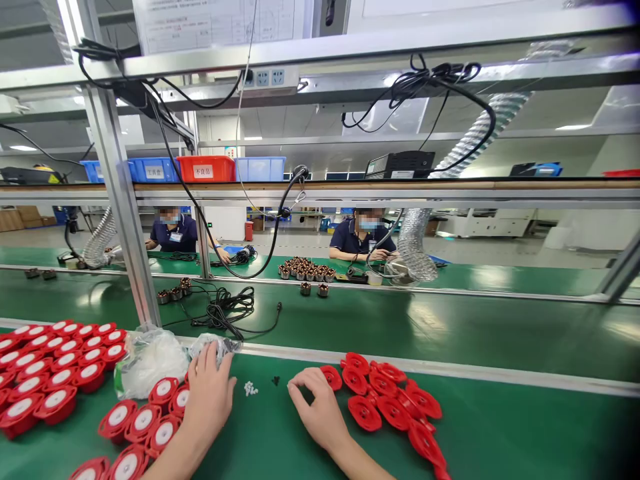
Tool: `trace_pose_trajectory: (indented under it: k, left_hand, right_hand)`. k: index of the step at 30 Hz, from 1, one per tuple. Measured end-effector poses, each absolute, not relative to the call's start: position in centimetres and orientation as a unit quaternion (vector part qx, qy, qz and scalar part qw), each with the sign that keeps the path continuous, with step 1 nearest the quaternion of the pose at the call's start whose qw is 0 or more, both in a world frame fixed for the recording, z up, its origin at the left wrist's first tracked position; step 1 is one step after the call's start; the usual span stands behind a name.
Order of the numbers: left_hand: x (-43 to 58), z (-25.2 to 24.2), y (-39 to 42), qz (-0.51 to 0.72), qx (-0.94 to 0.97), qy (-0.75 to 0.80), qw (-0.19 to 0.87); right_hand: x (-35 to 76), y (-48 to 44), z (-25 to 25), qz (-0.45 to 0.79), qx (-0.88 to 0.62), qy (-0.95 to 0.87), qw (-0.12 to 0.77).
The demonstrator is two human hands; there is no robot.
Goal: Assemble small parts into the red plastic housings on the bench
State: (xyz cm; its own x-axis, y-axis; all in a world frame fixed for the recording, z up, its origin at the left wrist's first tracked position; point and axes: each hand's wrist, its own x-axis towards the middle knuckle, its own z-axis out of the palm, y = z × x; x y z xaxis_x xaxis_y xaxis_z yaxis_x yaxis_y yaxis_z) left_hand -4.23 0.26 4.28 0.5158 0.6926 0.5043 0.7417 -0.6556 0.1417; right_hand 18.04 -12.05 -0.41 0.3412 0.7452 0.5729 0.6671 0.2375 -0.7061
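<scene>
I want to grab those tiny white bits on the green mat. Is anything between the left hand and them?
Nothing visible. The small white pieces lie on bare green mat, just right of the left hand, with clear mat between.
</scene>
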Motion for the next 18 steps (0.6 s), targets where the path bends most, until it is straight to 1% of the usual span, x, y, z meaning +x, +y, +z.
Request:
trace_pose_trajectory:
  k: [2,5,12,14,15,16,18]
  left_hand:
    - [-4.8,4.7,1.9,-0.197,-0.865,-0.452,0.092]
    - [-5.3,5.0,3.0,-0.140,-0.875,-0.455,0.092]
    - [-6.2,5.8,1.5,-0.139,-0.863,-0.473,0.108]
    - [-5.9,6.1,0.4,-0.182,-0.863,-0.461,0.098]
    - [-5.6,6.2,-0.5,-0.215,-0.871,-0.438,0.066]
    - [-5.3,6.1,-1.4,-0.248,-0.883,-0.398,0.008]
    - [-4.4,5.6,-3.8,-0.272,-0.904,-0.274,-0.185]
  right_hand:
    - [18.1,-12.0,-0.5,0.038,-0.613,-0.574,0.541]
    - [18.1,-12.0,-0.6,0.035,-0.609,-0.575,0.544]
    - [18.2,-11.9,-0.6,0.033,-0.608,-0.577,0.545]
    - [18.1,-11.8,-0.6,0.033,-0.607,-0.576,0.546]
    - [18.1,-11.8,-0.6,0.032,-0.607,-0.576,0.547]
    - [18.1,-11.8,-0.6,0.032,-0.606,-0.576,0.548]
    - [18.1,-11.7,-0.7,0.029,-0.604,-0.576,0.550]
